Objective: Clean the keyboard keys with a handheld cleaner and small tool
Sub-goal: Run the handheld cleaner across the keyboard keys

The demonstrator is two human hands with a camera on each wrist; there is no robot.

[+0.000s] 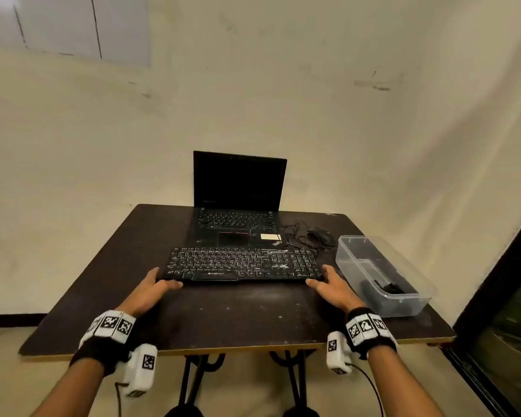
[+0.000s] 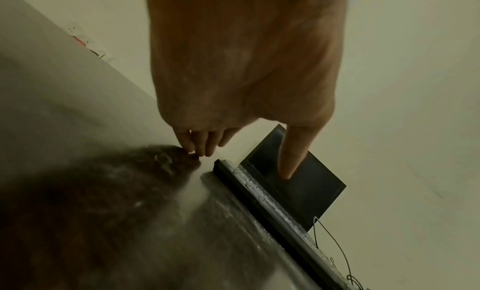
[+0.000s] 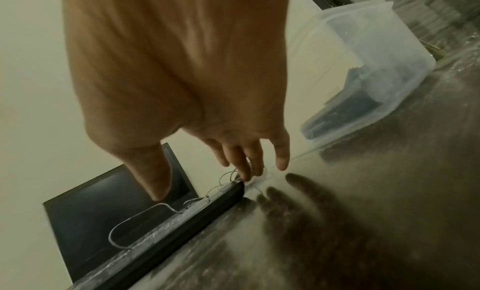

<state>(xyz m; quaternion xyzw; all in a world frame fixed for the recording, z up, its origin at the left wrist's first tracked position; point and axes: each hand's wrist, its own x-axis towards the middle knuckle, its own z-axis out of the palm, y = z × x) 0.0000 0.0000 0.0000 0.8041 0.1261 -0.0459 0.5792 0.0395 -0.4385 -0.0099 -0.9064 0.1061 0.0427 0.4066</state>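
A black keyboard [image 1: 242, 264] with white-lettered keys lies across the middle of the dark table [image 1: 223, 320]. My left hand [image 1: 166, 279] is at its left end with fingers [image 2: 205, 142] straight, their tips down by the table beside the keyboard [image 2: 259, 204]. My right hand [image 1: 322, 279] is at the right end with spread fingers [image 3: 249, 160] reaching the corner of the keyboard [image 3: 182, 222]. Neither hand holds anything. A dark object [image 1: 391, 288] lies inside a clear plastic box [image 1: 358, 260]; what it is cannot be made out.
An open black laptop [image 1: 238, 188] stands behind the keyboard, its screen dark. A black mouse [image 1: 321, 236] with a tangled cable lies to the laptop's right. The clear box [image 3: 376, 68] sits near the table's right edge. A wall rises behind the table.
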